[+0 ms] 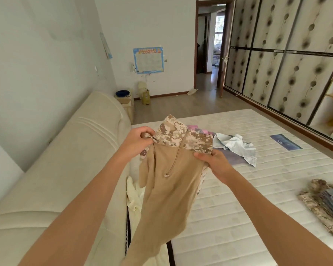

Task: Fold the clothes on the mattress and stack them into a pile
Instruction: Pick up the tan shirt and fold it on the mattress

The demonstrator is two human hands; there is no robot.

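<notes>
Both hands hold a tan shirt with camouflage shoulders (171, 179) up in the air, above the near left corner of the mattress (238, 208). Left hand (137, 140) grips one camouflage shoulder, fingers curled round the cloth. Right hand (214, 162) pinches the other shoulder, thumb on top. The body of the shirt hangs down toward the camera, zip placket facing us; it is not spread flat.

Risks, as judged from here:
- The hanging tail drapes over the mattress edge beside the cream headboard (65, 169); laid down as it hangs, it could slide off or fold crooked.
- A cream garment (135, 196) lies bunched directly under the shirt; setting the shirt on it would give a lumpy fold or drag it along.
- Grip is on the shoulders only; the sleeves look tucked or twisted behind, so they may bunch inside the fold.

Surroundings, moving outward: folded pile (323, 204) at the right edge of the mattress, camouflage piece at the bottom, grey on top, well apart from the hands. Beyond the shirt, a crumpled pale blue garment (236, 146) and something pink (198, 129), both unfolded. Far side: wall poster (148, 60), open doorway (210, 45), patterned wardrobe doors (286, 54).
</notes>
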